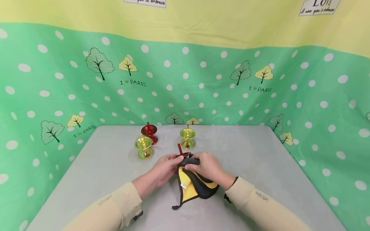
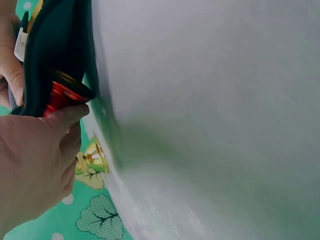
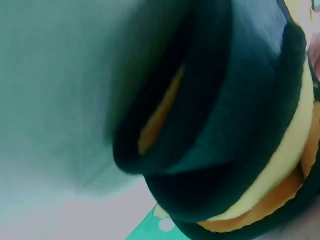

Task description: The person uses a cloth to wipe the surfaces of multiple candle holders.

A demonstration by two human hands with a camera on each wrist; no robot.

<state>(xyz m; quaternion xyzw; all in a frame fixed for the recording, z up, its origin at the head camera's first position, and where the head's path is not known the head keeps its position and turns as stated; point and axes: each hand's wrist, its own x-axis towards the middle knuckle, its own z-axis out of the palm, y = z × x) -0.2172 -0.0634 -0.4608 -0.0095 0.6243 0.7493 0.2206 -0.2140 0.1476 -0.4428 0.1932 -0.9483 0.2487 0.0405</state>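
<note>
My left hand grips a shiny red candle holder by its lower part. In the head view its thin red stem pokes up above my fingers, tilted slightly left. With my right hand I hold a black and yellow cloth against the candle holder. Folds of the cloth cover much of the holder's middle, and its lower end hangs down toward me. In the right wrist view the cloth bunches into thick folds, and my right fingers are mostly hidden.
Behind my left hand stand a gold candle holder and a red one. Another gold candle holder stands upright just beyond my hands. The grey tabletop meets a green dotted curtain at the back and sides.
</note>
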